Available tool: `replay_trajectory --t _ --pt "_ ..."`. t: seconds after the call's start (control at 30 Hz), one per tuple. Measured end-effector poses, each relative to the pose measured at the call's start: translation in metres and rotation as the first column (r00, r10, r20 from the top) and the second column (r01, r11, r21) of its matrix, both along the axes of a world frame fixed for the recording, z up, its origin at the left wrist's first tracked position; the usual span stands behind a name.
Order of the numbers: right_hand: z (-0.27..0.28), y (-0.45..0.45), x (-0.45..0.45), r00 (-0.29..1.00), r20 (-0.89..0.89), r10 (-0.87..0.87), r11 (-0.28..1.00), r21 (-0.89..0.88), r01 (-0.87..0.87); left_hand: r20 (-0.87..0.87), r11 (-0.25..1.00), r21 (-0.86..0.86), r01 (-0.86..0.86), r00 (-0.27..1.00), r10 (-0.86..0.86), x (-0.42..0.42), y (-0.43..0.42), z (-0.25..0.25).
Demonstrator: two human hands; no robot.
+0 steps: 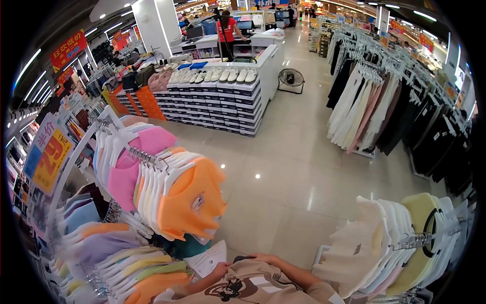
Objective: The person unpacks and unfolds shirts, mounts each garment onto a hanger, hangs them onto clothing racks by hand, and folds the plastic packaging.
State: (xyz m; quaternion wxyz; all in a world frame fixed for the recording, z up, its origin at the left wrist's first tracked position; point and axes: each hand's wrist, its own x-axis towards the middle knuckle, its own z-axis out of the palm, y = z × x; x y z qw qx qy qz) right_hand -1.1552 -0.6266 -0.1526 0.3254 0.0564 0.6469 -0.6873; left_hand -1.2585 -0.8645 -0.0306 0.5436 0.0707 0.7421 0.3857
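Observation:
My left hand is closed at the bottom of the view, beside a white printed piece. Close to its right, my right hand has its fingers pressed together. A small dark item lies between the two hands; what it is, and whether they grip it, is too small to tell. Both hands are at the far edge of a beige shirt with a dark print. Left of them hang an orange top, pink tops and pastel tops on white hangers.
A rack of pale tops stands at the lower right. Trousers hang farther back. White shoes sit on stacked shoe boxes, near a floor fan. A person in red stands behind the counter. A price sign is left.

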Motion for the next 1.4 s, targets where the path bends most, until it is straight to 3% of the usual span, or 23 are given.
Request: replay_trajectory --t 0.23,0.43,0.53,0.63,0.83,0.93,1.03,1.13,1.23,1.33,1.4 --pt "0.029 0.0 0.001 0.999 -0.019 -0.03 0.987 -0.159 0.027 0.157 0.989 -0.101 0.106 0.983 -0.09 -0.018 -0.003 -0.022" --pt "0.002 0.001 0.005 0.997 -0.062 -0.039 0.984 -0.175 0.028 0.095 0.989 -0.051 0.141 0.986 -0.136 -0.018 0.005 -0.032" --pt "0.0 0.001 0.006 0.997 -0.063 -0.049 0.987 -0.153 0.038 -0.004 0.969 -0.014 0.247 0.969 -0.247 -0.021 0.006 -0.048" --pt "-0.009 0.001 0.007 0.996 -0.069 -0.056 0.99 -0.134 0.047 -0.035 0.957 -0.093 0.274 0.96 -0.278 -0.022 0.013 -0.035" --pt "-0.059 -0.006 0.009 0.992 -0.088 -0.095 0.995 -0.05 0.09 -0.045 0.969 -0.081 0.232 0.971 -0.236 -0.021 0.018 -0.043" --pt "0.016 0.01 0.015 0.994 -0.061 -0.094 0.993 -0.081 0.089 0.017 0.952 -0.159 0.262 0.965 -0.262 -0.023 0.019 -0.029" --pt "-0.022 0.01 0.015 0.995 -0.037 -0.089 0.988 -0.132 0.083 0.041 0.978 -0.069 0.198 0.98 -0.196 -0.023 0.013 -0.035" --pt "0.018 0.011 0.012 0.995 -0.058 -0.086 0.991 -0.104 0.079 0.103 0.982 -0.058 0.181 0.979 -0.174 -0.023 0.012 -0.035" --pt "0.015 0.008 0.012 0.989 -0.101 -0.104 0.988 -0.127 0.091 0.168 0.984 -0.021 0.179 0.97 -0.173 -0.023 0.01 -0.037" --pt "-0.02 0.002 0.009 0.985 -0.137 -0.101 0.993 -0.076 0.091 0.121 0.98 0.022 0.199 0.972 -0.201 -0.019 0.01 -0.036" --pt "0.007 0.007 0.014 0.989 -0.113 -0.1 0.993 -0.076 0.092 0.147 0.981 0.02 0.195 0.97 -0.196 -0.019 0.004 -0.054"
